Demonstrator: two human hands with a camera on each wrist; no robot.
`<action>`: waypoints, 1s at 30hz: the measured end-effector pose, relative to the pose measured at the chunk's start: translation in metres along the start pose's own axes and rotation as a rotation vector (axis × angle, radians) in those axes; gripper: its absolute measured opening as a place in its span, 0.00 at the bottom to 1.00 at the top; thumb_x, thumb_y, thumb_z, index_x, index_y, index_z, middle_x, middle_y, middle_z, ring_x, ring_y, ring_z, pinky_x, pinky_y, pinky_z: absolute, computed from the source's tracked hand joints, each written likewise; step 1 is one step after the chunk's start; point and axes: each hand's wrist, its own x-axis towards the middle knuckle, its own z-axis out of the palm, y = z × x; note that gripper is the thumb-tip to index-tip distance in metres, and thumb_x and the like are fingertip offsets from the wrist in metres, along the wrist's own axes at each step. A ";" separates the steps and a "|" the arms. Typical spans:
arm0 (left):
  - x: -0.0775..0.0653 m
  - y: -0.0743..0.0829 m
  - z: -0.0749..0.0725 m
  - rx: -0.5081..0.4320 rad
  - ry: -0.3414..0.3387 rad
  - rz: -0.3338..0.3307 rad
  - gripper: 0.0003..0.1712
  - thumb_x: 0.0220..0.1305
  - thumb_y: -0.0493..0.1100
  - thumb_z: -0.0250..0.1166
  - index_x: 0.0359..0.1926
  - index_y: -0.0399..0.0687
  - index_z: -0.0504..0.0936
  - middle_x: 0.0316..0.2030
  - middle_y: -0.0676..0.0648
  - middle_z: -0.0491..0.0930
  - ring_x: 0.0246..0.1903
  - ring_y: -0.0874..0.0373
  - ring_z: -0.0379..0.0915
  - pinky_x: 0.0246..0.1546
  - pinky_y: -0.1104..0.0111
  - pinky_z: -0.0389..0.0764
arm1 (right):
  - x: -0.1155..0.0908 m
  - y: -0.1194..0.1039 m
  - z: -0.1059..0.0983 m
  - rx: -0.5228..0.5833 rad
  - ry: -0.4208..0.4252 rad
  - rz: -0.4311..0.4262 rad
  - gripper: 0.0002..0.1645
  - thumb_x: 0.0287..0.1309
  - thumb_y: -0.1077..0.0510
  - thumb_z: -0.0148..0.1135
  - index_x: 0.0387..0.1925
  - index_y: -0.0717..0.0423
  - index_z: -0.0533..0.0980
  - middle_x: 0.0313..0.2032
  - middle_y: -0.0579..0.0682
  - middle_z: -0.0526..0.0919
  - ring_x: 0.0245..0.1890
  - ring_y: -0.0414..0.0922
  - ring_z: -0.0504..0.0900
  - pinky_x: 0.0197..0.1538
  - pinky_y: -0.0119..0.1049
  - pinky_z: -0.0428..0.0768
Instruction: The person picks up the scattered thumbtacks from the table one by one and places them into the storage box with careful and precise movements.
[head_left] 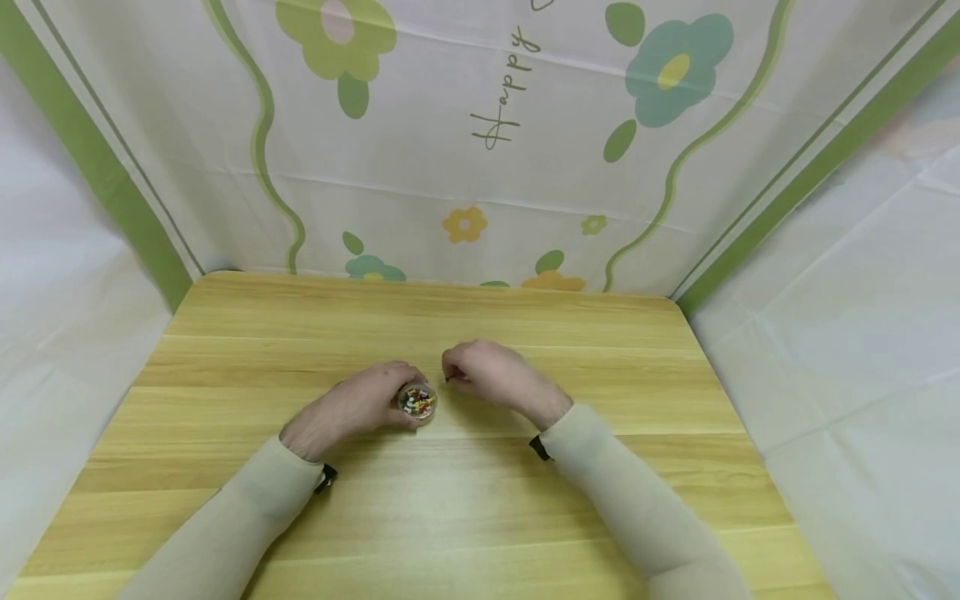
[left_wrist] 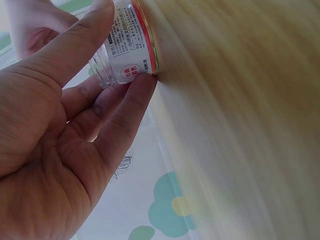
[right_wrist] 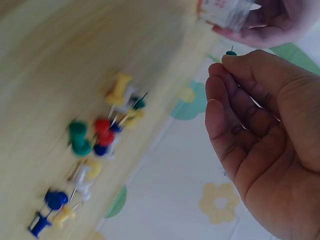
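A small clear jar [head_left: 417,402] full of colourful push pins stands upright on the table in the head view. My left hand [head_left: 358,400] grips it from the left side, thumb and fingers around its wall. In the left wrist view the jar shows a white label [left_wrist: 131,45] with printed text and a red edge at its base. My right hand [head_left: 495,377] is just right of the jar, apart from it. Between thumb and fingertip it pinches a green push pin [right_wrist: 231,53], seen in the right wrist view with its point sticking out.
Several loose push pins, among them a red push pin [right_wrist: 104,131] and a blue push pin [right_wrist: 56,199], lie on the wooden table [head_left: 465,517] below my right hand; that hand hides them in the head view. A flowered cloth [head_left: 420,142] hangs behind the table's far edge.
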 end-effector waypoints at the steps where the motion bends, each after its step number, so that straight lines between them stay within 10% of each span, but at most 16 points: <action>1: 0.000 0.000 0.000 0.000 0.000 0.000 0.29 0.54 0.49 0.80 0.55 0.45 0.83 0.48 0.48 0.82 0.46 0.55 0.78 0.51 0.59 0.79 | 0.000 -0.003 0.000 0.006 0.008 -0.007 0.03 0.67 0.59 0.66 0.39 0.47 0.82 0.35 0.36 0.81 0.33 0.34 0.77 0.38 0.29 0.78; 30: -0.001 0.000 -0.002 0.003 -0.014 0.000 0.28 0.55 0.49 0.79 0.54 0.45 0.81 0.46 0.50 0.82 0.43 0.57 0.77 0.47 0.60 0.81 | -0.005 -0.036 0.007 -0.049 0.080 -0.125 0.10 0.62 0.54 0.73 0.45 0.44 0.87 0.43 0.38 0.83 0.43 0.35 0.78 0.47 0.28 0.80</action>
